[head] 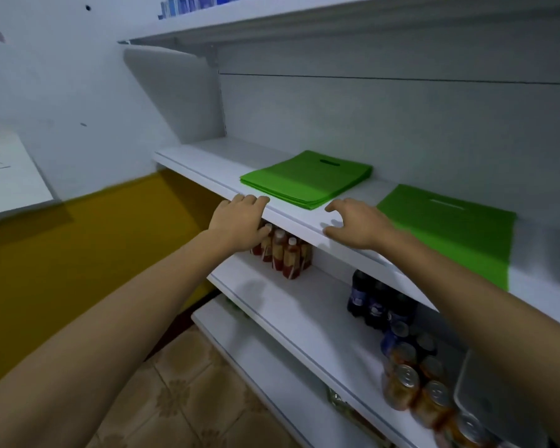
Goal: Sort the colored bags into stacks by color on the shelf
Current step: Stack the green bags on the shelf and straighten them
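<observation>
Hands empty, fingers relaxed: left hand (240,221) and right hand (353,224) at the shelf (207,160) lip; single green bag (450,234) at three o'clock should join the green stack (307,177) next.

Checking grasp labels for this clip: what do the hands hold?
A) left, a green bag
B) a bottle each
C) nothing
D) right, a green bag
C: left hand and right hand are empty at the front edge of the shelf; the green stack and single green bag lie flat on it.
</observation>
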The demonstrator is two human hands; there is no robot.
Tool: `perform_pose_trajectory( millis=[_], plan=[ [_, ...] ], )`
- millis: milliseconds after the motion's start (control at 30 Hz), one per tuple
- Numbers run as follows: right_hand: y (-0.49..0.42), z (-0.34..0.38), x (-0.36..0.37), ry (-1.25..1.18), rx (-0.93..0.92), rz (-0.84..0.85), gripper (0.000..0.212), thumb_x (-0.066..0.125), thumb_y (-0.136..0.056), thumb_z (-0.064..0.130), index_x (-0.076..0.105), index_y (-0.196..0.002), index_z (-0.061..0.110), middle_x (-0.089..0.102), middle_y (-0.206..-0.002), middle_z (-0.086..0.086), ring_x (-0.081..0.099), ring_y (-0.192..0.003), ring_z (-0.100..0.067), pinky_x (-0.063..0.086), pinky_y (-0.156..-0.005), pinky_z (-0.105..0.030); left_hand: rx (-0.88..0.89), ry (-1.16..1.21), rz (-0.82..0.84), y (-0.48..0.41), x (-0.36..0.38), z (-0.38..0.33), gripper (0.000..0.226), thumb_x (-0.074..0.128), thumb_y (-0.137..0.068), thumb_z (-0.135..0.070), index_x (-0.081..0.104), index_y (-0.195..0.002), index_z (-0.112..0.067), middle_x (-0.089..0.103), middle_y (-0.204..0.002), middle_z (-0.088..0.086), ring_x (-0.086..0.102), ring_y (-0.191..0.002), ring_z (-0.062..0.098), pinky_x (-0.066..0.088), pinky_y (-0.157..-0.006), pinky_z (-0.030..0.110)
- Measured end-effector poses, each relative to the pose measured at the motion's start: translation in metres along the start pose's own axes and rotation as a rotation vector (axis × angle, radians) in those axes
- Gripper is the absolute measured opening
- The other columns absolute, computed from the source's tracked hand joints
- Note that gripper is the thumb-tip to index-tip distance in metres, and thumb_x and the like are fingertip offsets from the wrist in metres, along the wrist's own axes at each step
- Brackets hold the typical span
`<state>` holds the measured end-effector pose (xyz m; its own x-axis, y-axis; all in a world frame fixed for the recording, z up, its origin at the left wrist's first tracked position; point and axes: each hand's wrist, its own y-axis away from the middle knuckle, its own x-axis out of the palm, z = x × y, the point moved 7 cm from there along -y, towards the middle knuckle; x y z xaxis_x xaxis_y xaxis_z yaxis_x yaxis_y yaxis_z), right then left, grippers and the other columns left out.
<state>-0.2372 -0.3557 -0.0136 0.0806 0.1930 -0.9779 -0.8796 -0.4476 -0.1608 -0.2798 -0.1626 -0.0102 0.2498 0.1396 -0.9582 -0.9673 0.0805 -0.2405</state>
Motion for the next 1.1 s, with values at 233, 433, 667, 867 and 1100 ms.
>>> perform_pose_trajectory(
  millis=[233,433,667,867,1100],
  plan=[
    [-0.040,-0.006,0.028,-0.175,0.160,-0.079,0.038,0.056,-0.091,0.037,0.061,-0.123,0.017,0.060,-0.128,-0.007,0.055,-0.116,-0.025,0.045,-0.090,-0.035,0.042,0.238,-0.017,-0.047,0.047,0.040,0.057,0.046,-0.096,-0.045,0.036,-0.145,-0.018,0.045,-0.143,0.009,0.042,-0.129,0.029,0.041,-0.097,0.044],
    [-0.074,-0.046,0.034,-0.359,0.298,-0.137,0.021,0.057,-0.092,0.022,0.069,-0.107,0.011,0.067,-0.114,-0.011,0.060,-0.108,-0.028,0.047,-0.091,-0.035,0.095,0.392,-0.110,-0.102,0.062,0.047,0.047,0.044,-0.099,-0.039,0.045,-0.139,-0.014,0.048,-0.140,0.010,0.042,-0.128,0.030,0.039,-0.097,0.042],
    [-0.115,-0.089,0.034,-0.368,0.402,-0.135,0.024,0.056,-0.093,0.024,0.065,-0.111,0.011,0.065,-0.116,-0.011,0.059,-0.105,-0.026,0.041,-0.080,-0.027,0.096,0.431,-0.126,-0.182,0.057,0.044,0.048,0.048,-0.097,-0.035,0.044,-0.140,-0.013,0.047,-0.141,0.012,0.040,-0.129,0.031,0.038,-0.098,0.040],
    [-0.150,-0.091,0.041,-0.336,0.462,-0.110,0.040,0.057,-0.094,0.032,0.057,-0.127,0.011,0.056,-0.131,-0.011,0.052,-0.118,-0.027,0.040,-0.088,-0.026,0.069,0.447,-0.021,-0.230,0.082,0.060,0.055,0.051,-0.096,-0.037,0.040,-0.143,-0.012,0.045,-0.143,0.013,0.038,-0.131,0.032,0.039,-0.102,0.042],
    [-0.156,-0.102,0.053,-0.306,0.711,-0.185,0.055,0.062,-0.087,0.039,0.044,-0.132,0.013,0.057,-0.127,-0.013,0.055,-0.114,-0.031,0.046,-0.088,-0.034,0.146,0.535,0.009,-0.265,0.104,0.067,0.053,0.055,-0.094,-0.038,0.043,-0.140,-0.015,0.068,-0.111,0.008,0.061,-0.105,0.031,0.050,-0.082,0.037]
  ],
)
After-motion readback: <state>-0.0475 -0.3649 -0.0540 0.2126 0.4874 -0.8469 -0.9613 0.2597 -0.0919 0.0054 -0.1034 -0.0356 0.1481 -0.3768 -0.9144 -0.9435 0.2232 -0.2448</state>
